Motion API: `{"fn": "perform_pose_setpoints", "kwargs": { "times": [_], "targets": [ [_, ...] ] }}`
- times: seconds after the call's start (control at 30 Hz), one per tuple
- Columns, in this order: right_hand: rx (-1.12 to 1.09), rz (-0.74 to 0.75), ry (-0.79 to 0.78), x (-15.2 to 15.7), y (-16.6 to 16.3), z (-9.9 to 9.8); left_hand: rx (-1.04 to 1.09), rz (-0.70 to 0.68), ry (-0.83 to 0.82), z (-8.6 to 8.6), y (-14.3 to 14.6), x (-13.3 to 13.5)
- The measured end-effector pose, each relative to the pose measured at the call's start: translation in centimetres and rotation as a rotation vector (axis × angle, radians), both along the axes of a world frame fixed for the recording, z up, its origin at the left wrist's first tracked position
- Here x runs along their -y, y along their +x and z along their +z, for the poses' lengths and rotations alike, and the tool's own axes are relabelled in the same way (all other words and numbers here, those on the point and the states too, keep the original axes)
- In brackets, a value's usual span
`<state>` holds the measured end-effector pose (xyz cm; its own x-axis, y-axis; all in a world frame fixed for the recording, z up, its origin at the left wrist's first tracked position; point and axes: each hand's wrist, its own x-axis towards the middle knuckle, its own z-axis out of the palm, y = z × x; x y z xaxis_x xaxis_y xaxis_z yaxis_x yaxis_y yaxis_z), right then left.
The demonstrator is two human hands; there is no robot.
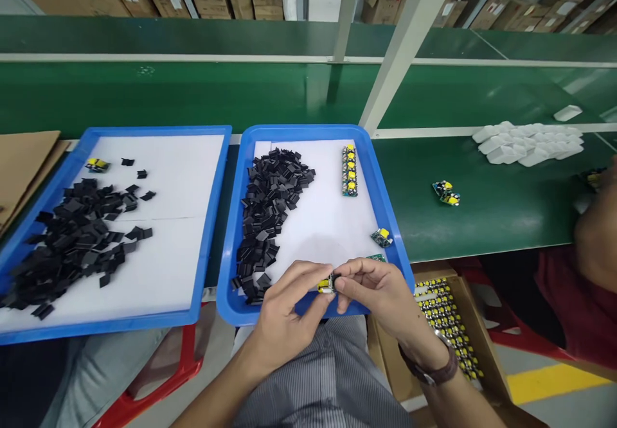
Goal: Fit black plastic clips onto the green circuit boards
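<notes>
Over the front edge of the blue tray (248, 222), my left hand (294, 309) pinches a small circuit board (325, 285) with a yellow component. My right hand (378, 290) is closed at the board's right end, with a small dark piece between thumb and fingers, probably one of the black plastic pieces; the fingertips partly hide it. A heap of black plastic pieces (270, 203) fills the tray's left side. A row of several circuit boards (349, 171) stands at the upper right, and a single board (382, 238) lies lower near the right rim.
To the left, another blue tray (212, 222) holds more black pieces (81, 229) and one board (97, 165). Boards (446, 193) and white housings (527, 142) lie on the green bench. A carton (486, 344) of boards stands below right. Another person's arm (598, 235) is at the right.
</notes>
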<state>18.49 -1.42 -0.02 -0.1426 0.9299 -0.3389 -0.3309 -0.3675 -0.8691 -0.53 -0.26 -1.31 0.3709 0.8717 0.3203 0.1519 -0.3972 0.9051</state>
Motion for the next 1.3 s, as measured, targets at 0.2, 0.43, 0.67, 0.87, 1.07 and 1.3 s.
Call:
{"fn": "perform_pose_setpoints", "kwargs": {
  "times": [0.2,0.43,0.67,0.87,1.07,1.3],
  "targets": [
    [0.063,0.128,-0.02,-0.1,1.7,0.0,-0.036,-0.005,0.02,0.1,0.2,0.4],
    [0.039,0.19,0.004,0.0,1.5,-0.4,0.078,-0.025,0.116,-0.1,0.4,0.3],
    [0.007,0.061,-0.024,0.1,0.2,-0.5,0.104,-0.037,0.077,-0.3,-0.1,0.1],
    [0.075,0.181,0.02,-0.7,1.4,-0.1,0.064,-0.027,-0.047,-0.1,-0.1,0.2],
    [0.074,0.209,0.022,-0.4,1.8,-0.1,0.121,-0.067,-0.047,-0.2,-0.1,0.0],
    [-0.035,0.073,-0.022,0.9,0.4,-1.1,0.131,-0.063,-0.001,-0.6,-0.1,0.0]
  ]
}}
